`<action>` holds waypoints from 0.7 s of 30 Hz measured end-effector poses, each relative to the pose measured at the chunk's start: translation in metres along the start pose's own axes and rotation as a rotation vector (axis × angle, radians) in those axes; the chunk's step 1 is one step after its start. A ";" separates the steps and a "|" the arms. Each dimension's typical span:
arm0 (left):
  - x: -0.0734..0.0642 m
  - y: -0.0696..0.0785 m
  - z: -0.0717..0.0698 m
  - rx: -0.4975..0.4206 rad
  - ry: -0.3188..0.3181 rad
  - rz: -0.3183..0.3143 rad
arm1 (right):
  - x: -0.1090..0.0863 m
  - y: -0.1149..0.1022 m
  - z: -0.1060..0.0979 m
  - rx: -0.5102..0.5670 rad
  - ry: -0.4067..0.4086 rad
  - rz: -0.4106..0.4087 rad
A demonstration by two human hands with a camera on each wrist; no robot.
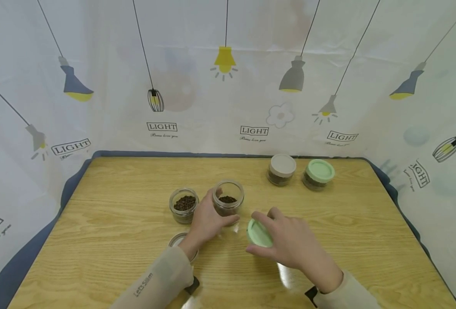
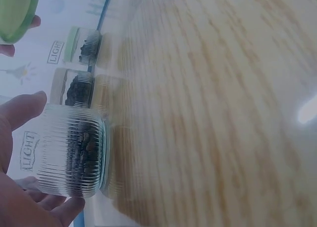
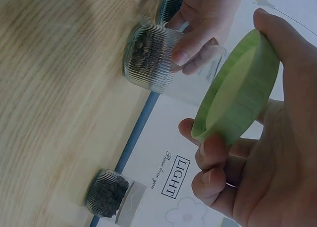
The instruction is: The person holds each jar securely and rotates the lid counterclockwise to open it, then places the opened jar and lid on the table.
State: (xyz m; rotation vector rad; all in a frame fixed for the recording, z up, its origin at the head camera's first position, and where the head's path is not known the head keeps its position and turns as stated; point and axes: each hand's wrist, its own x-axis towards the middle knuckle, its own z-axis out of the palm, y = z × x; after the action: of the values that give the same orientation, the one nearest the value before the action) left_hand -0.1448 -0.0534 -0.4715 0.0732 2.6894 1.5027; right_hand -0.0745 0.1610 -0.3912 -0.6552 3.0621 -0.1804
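Note:
My left hand grips a ribbed glass jar that stands upright without a lid, thumb on one side and fingers round the other. Dark brown beans, apparently coffee beans, fill the jar's lower part. Just right of this jar, my right hand holds a light green lid by its rim, tilted and clear of the table. Directly left of my left hand is a second uncovered jar of similar beans. A round lid lies on the table, partly covered by my left wrist.
Toward the back right of the wooden table stand two closed jars with dark contents. One jar has a greyish-white lid, the other a green one. A white cloth printed with lamps hangs behind the table.

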 end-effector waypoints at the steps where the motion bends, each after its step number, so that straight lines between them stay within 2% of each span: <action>1: 0.000 0.000 0.000 -0.002 -0.002 0.001 | 0.000 0.000 0.001 0.001 -0.003 -0.001; 11: -0.002 0.001 -0.001 -0.049 -0.050 -0.019 | 0.004 0.003 0.009 0.039 -0.050 0.021; 21: -0.010 0.004 -0.006 -0.036 -0.064 -0.015 | 0.006 0.009 0.019 0.082 -0.041 -0.039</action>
State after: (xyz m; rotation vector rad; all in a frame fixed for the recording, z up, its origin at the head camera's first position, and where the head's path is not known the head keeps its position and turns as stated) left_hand -0.1355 -0.0572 -0.4640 0.0975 2.6069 1.5178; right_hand -0.0828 0.1646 -0.4114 -0.7051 2.9858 -0.2879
